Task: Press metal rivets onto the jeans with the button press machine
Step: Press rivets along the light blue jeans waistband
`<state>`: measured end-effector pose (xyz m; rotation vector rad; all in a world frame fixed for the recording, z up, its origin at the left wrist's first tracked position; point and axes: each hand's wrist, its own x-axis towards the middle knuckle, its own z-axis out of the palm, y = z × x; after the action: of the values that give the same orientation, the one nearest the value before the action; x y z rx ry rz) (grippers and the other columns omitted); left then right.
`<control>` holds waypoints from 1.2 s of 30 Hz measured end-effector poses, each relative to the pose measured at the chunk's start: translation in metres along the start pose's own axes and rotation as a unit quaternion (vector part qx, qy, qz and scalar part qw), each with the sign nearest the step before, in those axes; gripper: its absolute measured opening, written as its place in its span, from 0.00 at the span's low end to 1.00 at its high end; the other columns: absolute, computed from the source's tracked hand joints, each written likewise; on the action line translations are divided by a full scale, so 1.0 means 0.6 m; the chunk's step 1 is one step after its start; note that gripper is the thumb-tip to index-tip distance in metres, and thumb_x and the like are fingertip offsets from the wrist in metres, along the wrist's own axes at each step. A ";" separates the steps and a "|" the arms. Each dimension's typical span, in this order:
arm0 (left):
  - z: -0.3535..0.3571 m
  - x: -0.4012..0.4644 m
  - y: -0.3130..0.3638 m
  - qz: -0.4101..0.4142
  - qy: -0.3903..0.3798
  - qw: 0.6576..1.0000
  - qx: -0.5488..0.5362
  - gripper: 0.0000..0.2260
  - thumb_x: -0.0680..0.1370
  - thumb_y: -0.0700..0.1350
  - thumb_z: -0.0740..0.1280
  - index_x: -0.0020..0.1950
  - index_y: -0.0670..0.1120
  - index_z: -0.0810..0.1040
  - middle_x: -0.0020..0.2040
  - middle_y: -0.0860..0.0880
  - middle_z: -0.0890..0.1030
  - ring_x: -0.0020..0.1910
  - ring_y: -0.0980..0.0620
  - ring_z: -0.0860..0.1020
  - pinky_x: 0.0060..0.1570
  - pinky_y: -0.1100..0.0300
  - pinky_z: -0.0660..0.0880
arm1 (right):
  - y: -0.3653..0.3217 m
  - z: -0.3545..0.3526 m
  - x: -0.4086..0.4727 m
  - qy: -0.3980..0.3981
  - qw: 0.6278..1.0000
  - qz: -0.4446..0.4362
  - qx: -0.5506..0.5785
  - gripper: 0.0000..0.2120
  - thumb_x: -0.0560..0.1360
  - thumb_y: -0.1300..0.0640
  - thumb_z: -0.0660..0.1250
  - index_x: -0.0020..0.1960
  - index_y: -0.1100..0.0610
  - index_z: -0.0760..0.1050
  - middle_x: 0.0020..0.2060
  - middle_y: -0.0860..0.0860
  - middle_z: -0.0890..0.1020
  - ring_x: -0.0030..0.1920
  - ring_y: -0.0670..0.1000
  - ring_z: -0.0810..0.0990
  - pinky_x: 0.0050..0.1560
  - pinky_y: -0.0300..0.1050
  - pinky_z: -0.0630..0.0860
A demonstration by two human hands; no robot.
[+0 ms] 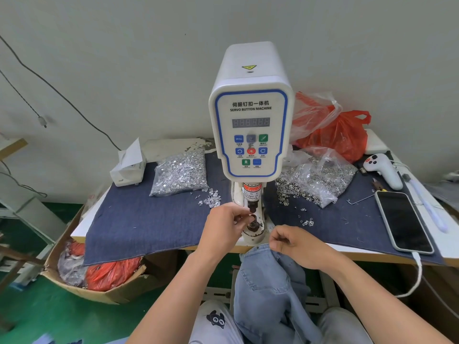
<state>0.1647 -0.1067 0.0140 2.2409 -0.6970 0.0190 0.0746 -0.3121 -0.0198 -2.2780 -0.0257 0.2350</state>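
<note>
Bags are sitting either side of the white servo button machine [250,120]: a clear plastic bag of shiny silver tacks [180,175] to your left, a clear bag of small dark metal rings [320,178] spilling open to your right, and a crumpled red plastic bag [340,135] behind it by the wall. A brown cardboard box [99,289] holding more red and grey bags is standing on the green floor under the table's left edge. Your left hand [224,228] is reaching to the black spring-mounted lower die [252,223], fingertips pressed together just beside it; whether they are pinching a rivet, you cannot tell. Your right hand [298,247] is curling its fingers and gripping the light blue denim jeans [270,289], which are hanging off the front table edge into your lap, not yet under the press. A dark blue denim cloth [139,219] is covering the tabletop, leaving flat open room left of the machine. A black smartphone [402,220] is lying near the right edge.
</note>
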 end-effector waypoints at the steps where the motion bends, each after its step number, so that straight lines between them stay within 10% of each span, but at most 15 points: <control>1: 0.001 -0.004 -0.002 -0.006 0.013 1.000 -0.003 0.07 0.79 0.45 0.76 0.57 0.48 0.88 0.46 0.57 0.83 0.44 0.62 0.80 0.45 0.75 0.72 | -0.001 0.000 -0.001 -0.002 1.000 -0.001 0.000 0.07 0.82 0.55 0.67 0.44 0.48 0.75 0.45 0.46 0.80 0.46 0.45 0.77 0.51 0.42 0.74; 5: 0.010 -0.042 -0.017 -0.055 0.104 0.987 -0.106 0.04 0.82 0.47 0.72 0.48 0.53 0.84 0.41 0.61 0.84 0.43 0.62 0.82 0.43 0.72 0.74 | -0.005 0.001 -0.005 -0.006 1.000 0.002 0.003 0.05 0.82 0.55 0.67 0.47 0.48 0.77 0.49 0.50 0.77 0.51 0.52 0.78 0.58 0.46 0.74; 11: 0.025 -0.102 -0.050 0.046 -0.147 0.987 -0.053 0.10 0.85 0.49 0.68 0.65 0.57 0.82 0.58 0.65 0.82 0.60 0.62 0.78 0.59 0.66 0.76 | -0.029 -0.014 -0.025 -0.020 0.998 -0.035 0.037 0.10 0.82 0.60 0.67 0.48 0.45 0.78 0.49 0.50 0.77 0.47 0.43 0.74 0.52 0.35 0.69; 17: 0.002 -0.110 -0.042 0.006 -0.175 0.971 -0.166 0.10 0.82 0.59 0.69 0.55 0.53 0.82 0.52 0.57 0.81 0.54 0.55 0.77 0.57 0.60 0.73 | -0.060 -0.024 -0.043 -0.027 0.978 -0.058 0.199 0.06 0.83 0.64 0.63 0.49 0.61 0.76 0.41 0.44 0.80 0.43 0.42 0.74 0.47 0.35 0.71; 21: -0.025 -0.107 -0.037 -0.036 -0.154 0.929 -0.335 0.12 0.81 0.55 0.72 0.51 0.47 0.81 0.50 0.49 0.84 0.53 0.51 0.82 0.55 0.57 0.77 | -0.069 -0.047 -0.045 -0.030 0.991 -0.021 0.129 0.09 0.85 0.59 0.61 0.48 0.54 0.77 0.35 0.36 0.77 0.37 0.37 0.71 0.43 0.31 0.68; 25: -0.039 -0.106 -0.029 -0.063 -0.147 0.874 -0.458 0.10 0.80 0.52 0.72 0.46 0.47 0.80 0.46 0.46 0.81 0.45 0.50 0.77 0.49 0.56 0.73 | -0.064 -0.062 -0.048 -0.043 0.994 0.030 0.100 0.13 0.86 0.61 0.59 0.57 0.52 0.82 0.55 0.45 0.84 0.56 0.40 0.80 0.56 0.27 0.70; 28: -0.048 -0.103 -0.033 -0.094 -0.165 0.837 -0.513 0.07 0.77 0.47 0.71 0.43 0.45 0.79 0.43 0.45 0.79 0.41 0.49 0.75 0.44 0.58 0.72 | -0.066 -0.067 -0.054 -0.046 0.990 0.019 0.134 0.19 0.84 0.68 0.58 0.55 0.51 0.84 0.52 0.42 0.86 0.56 0.37 0.81 0.54 0.24 0.69; 36: -0.039 -0.090 -0.026 -0.080 -0.220 0.933 -0.274 0.18 0.79 0.61 0.69 0.42 0.47 0.77 0.39 0.52 0.73 0.40 0.53 0.68 0.43 0.56 0.66 | -0.088 -0.049 -0.049 -0.065 0.990 -0.001 0.124 0.08 0.83 0.54 0.66 0.57 0.51 0.84 0.51 0.44 0.87 0.51 0.37 0.82 0.51 0.29 0.73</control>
<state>0.1309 -0.0563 0.0080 1.7538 -0.6462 -0.6956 0.0538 -0.3019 0.0434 -2.0129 -0.0622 0.3654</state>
